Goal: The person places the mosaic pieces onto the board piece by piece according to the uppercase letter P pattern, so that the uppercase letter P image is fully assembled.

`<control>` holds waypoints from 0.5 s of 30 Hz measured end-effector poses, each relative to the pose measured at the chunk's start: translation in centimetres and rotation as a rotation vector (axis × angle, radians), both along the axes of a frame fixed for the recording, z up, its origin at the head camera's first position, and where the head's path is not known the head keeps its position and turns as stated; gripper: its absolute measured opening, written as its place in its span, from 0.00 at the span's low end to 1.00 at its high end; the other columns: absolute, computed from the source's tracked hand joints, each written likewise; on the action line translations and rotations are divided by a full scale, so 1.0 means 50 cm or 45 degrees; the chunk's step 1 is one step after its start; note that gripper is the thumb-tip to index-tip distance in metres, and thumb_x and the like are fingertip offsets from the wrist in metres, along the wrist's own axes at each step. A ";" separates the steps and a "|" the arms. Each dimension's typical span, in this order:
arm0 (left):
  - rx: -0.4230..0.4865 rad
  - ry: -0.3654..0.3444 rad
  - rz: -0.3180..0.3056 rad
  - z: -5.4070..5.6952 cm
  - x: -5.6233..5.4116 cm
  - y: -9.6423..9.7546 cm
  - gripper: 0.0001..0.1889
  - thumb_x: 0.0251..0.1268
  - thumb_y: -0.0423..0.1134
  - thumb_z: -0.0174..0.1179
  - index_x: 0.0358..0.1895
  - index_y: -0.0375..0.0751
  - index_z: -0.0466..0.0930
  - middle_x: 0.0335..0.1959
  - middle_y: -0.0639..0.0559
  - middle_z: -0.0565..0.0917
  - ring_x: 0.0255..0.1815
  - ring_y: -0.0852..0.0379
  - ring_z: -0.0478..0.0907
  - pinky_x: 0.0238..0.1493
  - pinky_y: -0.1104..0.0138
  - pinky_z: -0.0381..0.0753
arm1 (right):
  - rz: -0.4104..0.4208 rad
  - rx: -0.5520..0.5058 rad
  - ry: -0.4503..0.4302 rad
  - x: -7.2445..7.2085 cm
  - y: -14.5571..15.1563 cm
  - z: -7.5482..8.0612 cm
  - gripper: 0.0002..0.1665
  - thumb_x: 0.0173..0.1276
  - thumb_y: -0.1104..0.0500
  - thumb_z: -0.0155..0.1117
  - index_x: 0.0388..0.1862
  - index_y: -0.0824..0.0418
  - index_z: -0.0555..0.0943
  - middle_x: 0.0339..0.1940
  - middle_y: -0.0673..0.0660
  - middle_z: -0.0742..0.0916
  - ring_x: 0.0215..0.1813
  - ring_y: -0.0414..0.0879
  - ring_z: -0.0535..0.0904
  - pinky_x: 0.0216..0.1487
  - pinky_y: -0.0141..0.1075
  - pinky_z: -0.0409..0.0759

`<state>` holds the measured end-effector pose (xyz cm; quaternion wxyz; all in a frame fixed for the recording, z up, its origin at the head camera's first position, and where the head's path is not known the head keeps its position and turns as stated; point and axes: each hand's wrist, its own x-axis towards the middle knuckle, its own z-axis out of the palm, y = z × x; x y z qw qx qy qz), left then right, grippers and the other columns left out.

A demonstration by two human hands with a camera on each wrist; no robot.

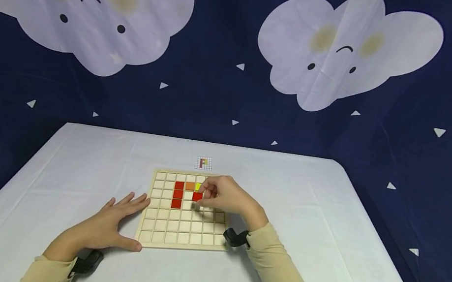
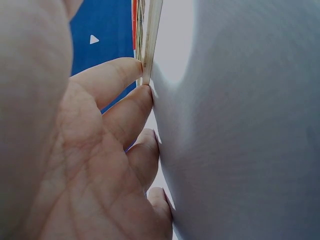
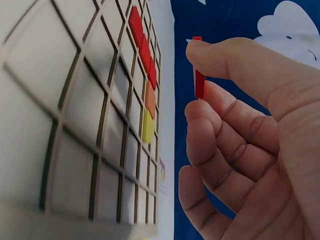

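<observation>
A wooden grid board (image 1: 182, 239) lies on the table, its squares framed by thin ridges. Three red tiles (image 1: 178, 195) form a column on it, with an orange tile (image 1: 190, 186) and a yellow tile (image 1: 198, 186) in a row to the right of the top one. Over the board, my right hand (image 1: 223, 196) pinches another red tile (image 3: 199, 82) between thumb and fingers; the right wrist view shows it on edge, above the grid. My left hand (image 1: 104, 226) rests spread at the board's left edge, fingertips (image 2: 132, 67) touching its side.
Just beyond the board's far edge lies a small card (image 1: 204, 163) printed with a coloured grid pattern. A white cloth covers the table (image 1: 311, 195). Behind it hangs a dark blue curtain (image 1: 207, 118) with clouds and small white triangles.
</observation>
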<state>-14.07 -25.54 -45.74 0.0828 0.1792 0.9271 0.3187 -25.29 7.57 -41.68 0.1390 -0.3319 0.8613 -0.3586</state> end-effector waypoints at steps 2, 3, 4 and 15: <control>0.003 0.003 0.000 0.000 0.000 0.000 0.62 0.41 0.62 0.85 0.83 0.41 0.67 0.86 0.38 0.63 0.87 0.23 0.48 0.78 0.21 0.38 | 0.016 -0.002 0.008 0.003 -0.009 -0.002 0.11 0.67 0.60 0.79 0.44 0.60 0.86 0.30 0.46 0.84 0.33 0.35 0.77 0.39 0.26 0.79; 0.003 0.001 -0.001 0.000 0.001 0.000 0.62 0.41 0.62 0.85 0.83 0.41 0.67 0.86 0.37 0.63 0.87 0.23 0.48 0.78 0.21 0.38 | 0.025 -0.005 0.012 0.004 -0.014 -0.003 0.10 0.67 0.60 0.79 0.44 0.61 0.86 0.30 0.46 0.84 0.33 0.35 0.77 0.39 0.26 0.79; 0.002 0.001 -0.001 0.000 0.001 0.000 0.62 0.41 0.62 0.85 0.83 0.41 0.67 0.86 0.38 0.63 0.87 0.23 0.48 0.78 0.21 0.38 | 0.037 -0.013 0.009 0.005 -0.018 -0.003 0.11 0.67 0.60 0.79 0.44 0.61 0.86 0.29 0.46 0.84 0.32 0.34 0.77 0.39 0.26 0.79; -0.010 -0.009 -0.003 -0.002 -0.002 0.000 0.62 0.42 0.63 0.84 0.83 0.42 0.66 0.86 0.38 0.62 0.88 0.24 0.47 0.79 0.21 0.37 | 0.044 0.002 -0.013 0.020 -0.059 -0.016 0.12 0.67 0.60 0.79 0.45 0.63 0.86 0.28 0.45 0.83 0.31 0.34 0.76 0.38 0.26 0.76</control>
